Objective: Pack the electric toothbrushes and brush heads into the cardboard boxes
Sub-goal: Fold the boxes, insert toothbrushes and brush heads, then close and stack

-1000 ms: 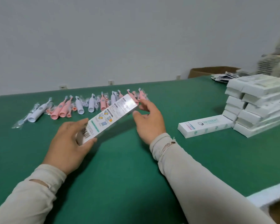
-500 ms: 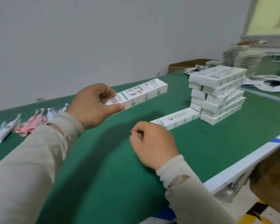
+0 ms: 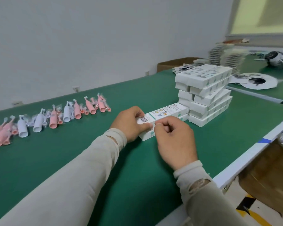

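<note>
White printed box (image 3: 163, 114), barcode face up, lies atop a second box (image 3: 148, 135) on the green surface (image 3: 72, 160), against the foot of a stack of boxes (image 3: 206, 95). Left hand (image 3: 129, 123) grips its near end, fingers curled over the top. Right hand (image 3: 175, 139) pinches the same end, fingers curled. Pink and white toothbrushes (image 3: 52, 117), bagged, lie in a row to the left. Brown carton (image 3: 173, 63) sits beyond the far edge.

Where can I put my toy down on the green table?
Bare green cloth lies nearest you, below the toothbrush row, and between that row and the hands. It is crowded right, around the box stack, and where both hands hold the box.
</note>
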`<move>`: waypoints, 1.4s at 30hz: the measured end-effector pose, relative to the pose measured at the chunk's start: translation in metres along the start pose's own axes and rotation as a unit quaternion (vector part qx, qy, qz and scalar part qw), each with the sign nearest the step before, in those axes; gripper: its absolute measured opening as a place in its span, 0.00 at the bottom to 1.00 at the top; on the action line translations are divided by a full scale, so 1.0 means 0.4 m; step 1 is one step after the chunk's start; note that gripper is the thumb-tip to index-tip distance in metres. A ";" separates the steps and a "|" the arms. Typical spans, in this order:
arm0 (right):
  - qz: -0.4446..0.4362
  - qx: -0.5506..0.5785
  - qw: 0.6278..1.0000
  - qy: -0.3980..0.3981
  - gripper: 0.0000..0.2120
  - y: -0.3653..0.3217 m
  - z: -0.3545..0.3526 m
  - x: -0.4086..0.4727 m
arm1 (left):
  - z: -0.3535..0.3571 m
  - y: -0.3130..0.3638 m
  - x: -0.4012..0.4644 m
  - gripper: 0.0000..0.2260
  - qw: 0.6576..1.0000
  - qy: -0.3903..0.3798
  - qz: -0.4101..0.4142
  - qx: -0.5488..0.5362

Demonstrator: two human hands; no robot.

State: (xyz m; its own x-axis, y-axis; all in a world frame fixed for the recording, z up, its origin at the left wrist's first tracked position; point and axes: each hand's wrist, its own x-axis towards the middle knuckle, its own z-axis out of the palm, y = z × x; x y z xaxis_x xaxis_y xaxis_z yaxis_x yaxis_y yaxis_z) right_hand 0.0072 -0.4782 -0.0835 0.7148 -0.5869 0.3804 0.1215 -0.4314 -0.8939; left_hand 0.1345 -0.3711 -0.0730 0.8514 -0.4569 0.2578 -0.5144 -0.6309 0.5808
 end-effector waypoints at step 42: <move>-0.137 0.043 0.864 -0.483 0.08 -0.196 0.554 -0.248 | -0.872 -0.483 -0.960 0.13 0.657 0.140 -0.526 0.522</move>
State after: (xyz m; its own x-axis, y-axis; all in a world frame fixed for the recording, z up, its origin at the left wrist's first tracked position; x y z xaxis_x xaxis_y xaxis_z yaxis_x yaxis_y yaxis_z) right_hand 0.0795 -0.2343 -0.1037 0.8877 0.3922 0.2414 0.3973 -0.3872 -0.8320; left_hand -0.0573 0.1452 -0.0149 0.7023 0.6172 0.3548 0.7079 -0.6580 -0.2567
